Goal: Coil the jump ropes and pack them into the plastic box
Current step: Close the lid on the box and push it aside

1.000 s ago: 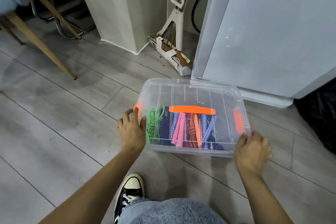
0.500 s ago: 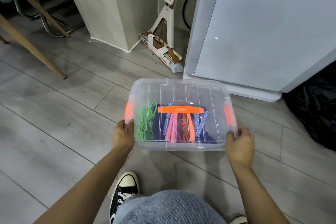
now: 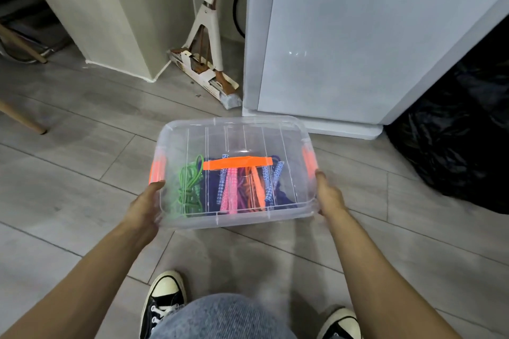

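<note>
Change: one second back, the left hand lies flat on the lid and the right hand sits at the near right corner; both now grip the short ends of the box.
Box height: the box now appears raised off the floor; earlier it sits on it. Judged from its larger, nearer look; the gap underneath is not directly visible.
Lid state: closed, with orange latches at both ends and an orange handle on top.
Task meaning: packing appears complete; the step in hand is probably carrying the closed box away.
Ropes: the coiled ropes lie inside the box, green at the left, pink, orange and blue patterned ones at centre and right.
Left grip: thumb on the left rim just below the latch, fingers hidden under the end wall; holding the box.
Right grip: thumb against the right rim just below the latch, fingers hidden beneath; holding the box.
Box relative to grip: between the two hands, roughly level, held at its near half; the far half overhangs forward.
Surroundings: a white appliance, a mop and a black bag stand beyond.
</note>
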`<action>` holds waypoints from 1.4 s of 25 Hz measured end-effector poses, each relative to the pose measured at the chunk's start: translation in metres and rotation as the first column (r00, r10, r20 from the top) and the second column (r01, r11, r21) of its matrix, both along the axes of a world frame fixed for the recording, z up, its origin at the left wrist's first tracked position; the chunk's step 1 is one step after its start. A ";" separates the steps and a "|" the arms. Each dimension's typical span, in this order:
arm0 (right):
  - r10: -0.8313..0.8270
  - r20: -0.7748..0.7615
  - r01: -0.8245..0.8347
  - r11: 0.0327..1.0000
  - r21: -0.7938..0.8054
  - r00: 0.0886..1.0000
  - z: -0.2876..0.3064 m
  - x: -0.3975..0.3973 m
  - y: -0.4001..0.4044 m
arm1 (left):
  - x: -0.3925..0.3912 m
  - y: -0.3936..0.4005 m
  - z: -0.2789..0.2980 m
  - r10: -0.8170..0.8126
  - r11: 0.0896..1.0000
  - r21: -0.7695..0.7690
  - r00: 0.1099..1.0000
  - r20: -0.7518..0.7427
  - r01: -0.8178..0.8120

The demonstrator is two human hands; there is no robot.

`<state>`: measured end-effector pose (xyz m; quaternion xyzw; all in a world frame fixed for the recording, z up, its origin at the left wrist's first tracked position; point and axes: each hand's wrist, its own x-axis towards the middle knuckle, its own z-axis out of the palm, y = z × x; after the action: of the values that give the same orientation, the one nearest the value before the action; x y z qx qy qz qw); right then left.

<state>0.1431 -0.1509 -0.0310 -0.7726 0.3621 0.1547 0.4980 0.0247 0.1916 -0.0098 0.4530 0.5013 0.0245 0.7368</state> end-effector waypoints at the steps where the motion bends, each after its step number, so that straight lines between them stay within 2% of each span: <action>1: -0.068 -0.008 0.069 0.981 0.183 0.998 -0.001 0.002 0.002 | 0.002 0.002 -0.003 0.006 1.000 -0.009 1.000 0.016 -0.005; 2: -0.153 0.005 0.142 0.930 0.338 0.988 -0.003 0.002 0.004 | 0.003 0.004 -0.005 0.026 1.000 0.002 0.999 0.037 -0.026; 4: -0.260 0.116 0.190 0.888 0.419 0.959 -0.005 0.000 0.007 | 0.004 0.009 -0.017 0.055 0.988 0.139 0.995 0.078 -0.065; 6: -0.167 0.340 0.083 0.965 0.247 0.926 -0.013 -0.001 0.006 | 0.002 0.005 -0.028 -0.022 0.916 0.402 0.999 0.045 0.002; 8: 0.049 0.488 -0.041 0.999 -0.028 0.871 -0.018 -0.003 0.007 | -0.001 -0.003 -0.034 -0.110 0.780 0.620 0.994 -0.010 0.092; 10: 0.162 0.534 -0.069 0.980 -0.189 0.830 -0.017 -0.007 0.011 | -0.002 -0.007 -0.034 -0.138 0.694 0.711 0.990 -0.022 0.112; 12: 0.200 0.551 -0.055 0.962 -0.269 0.810 -0.014 -0.008 0.012 | 0.000 -0.008 -0.032 -0.141 0.629 0.768 0.989 -0.042 0.122; 20: 0.306 0.450 -0.085 0.891 -0.447 0.839 -0.013 -0.012 0.011 | 0.003 -0.011 -0.022 -0.165 0.611 0.764 0.977 -0.135 0.208; 23: 0.271 0.444 -0.033 0.880 -0.474 0.854 -0.012 -0.019 0.004 | 0.013 -0.015 -0.012 -0.236 0.587 0.757 0.955 -0.182 0.289; 27: 0.202 0.396 0.054 0.834 -0.548 0.896 -0.012 -0.022 -0.027 | 0.038 -0.028 -0.013 -0.433 0.496 0.749 0.872 -0.227 0.440; 30: 0.140 0.340 0.084 0.819 -0.568 0.930 -0.009 -0.022 -0.062 | 0.058 -0.043 -0.018 -0.595 0.360 0.726 0.744 -0.305 0.586; 33: -0.033 0.319 0.191 0.857 -0.478 0.947 -0.003 -0.021 -0.093 | 0.072 -0.068 -0.012 -0.693 0.211 0.719 0.620 -0.368 0.662; 35: -0.141 0.306 0.267 0.866 -0.423 0.941 -0.001 -0.023 -0.109 | 0.078 -0.086 -0.009 -0.736 0.163 0.733 0.576 -0.356 0.661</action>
<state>0.1198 -0.2600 -0.0323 -0.8387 0.3984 -0.0939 0.3592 0.1029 0.1058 -0.0192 0.9102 0.1325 -0.0716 0.3859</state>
